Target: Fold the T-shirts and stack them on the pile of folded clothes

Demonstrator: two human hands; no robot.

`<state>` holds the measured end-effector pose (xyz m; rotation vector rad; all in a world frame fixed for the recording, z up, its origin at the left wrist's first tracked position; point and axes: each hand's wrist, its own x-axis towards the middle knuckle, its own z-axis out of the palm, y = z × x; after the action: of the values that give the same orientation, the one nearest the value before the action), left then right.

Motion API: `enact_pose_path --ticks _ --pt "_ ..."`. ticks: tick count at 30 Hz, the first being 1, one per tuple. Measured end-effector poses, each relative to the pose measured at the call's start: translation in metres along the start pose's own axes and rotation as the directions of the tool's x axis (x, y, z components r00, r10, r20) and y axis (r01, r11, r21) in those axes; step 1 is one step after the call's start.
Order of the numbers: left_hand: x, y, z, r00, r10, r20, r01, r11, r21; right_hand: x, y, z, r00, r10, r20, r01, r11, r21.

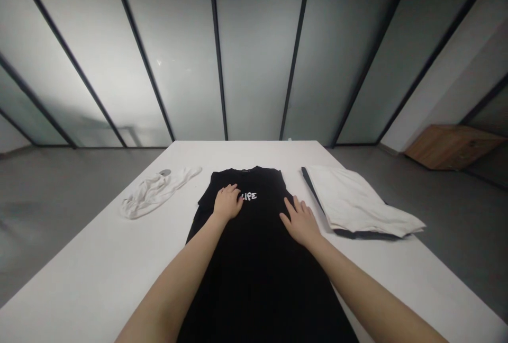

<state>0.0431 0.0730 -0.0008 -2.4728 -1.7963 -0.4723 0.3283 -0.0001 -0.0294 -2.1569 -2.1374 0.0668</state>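
Note:
A black T-shirt (262,258) with white lettering on its chest lies spread on the white table, neckline at the far end. My left hand (228,201) rests on the left of its chest, fingers stretched out and covering part of the lettering. Over the shirt's right edge, near the sleeve, lies my right hand (300,221) with its fingers spread. Neither hand grips the cloth. The shirt's lower end runs out of view at the bottom.
The white table (91,263) carries a crumpled white cloth (153,193) at left, beside a small grey disc (165,172). Folded white fabric (353,197) lies over dark fabric at right. Frosted glass panels stand behind; a wooden cabinet (452,147) is at far right.

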Motion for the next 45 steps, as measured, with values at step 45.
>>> enact_pose_path --ticks 45 --pt "-0.164 0.04 -0.066 0.713 0.63 0.307 -0.522 0.77 -0.367 -0.088 0.011 -0.039 0.908 -0.384 0.168 0.273 0.846 0.459"
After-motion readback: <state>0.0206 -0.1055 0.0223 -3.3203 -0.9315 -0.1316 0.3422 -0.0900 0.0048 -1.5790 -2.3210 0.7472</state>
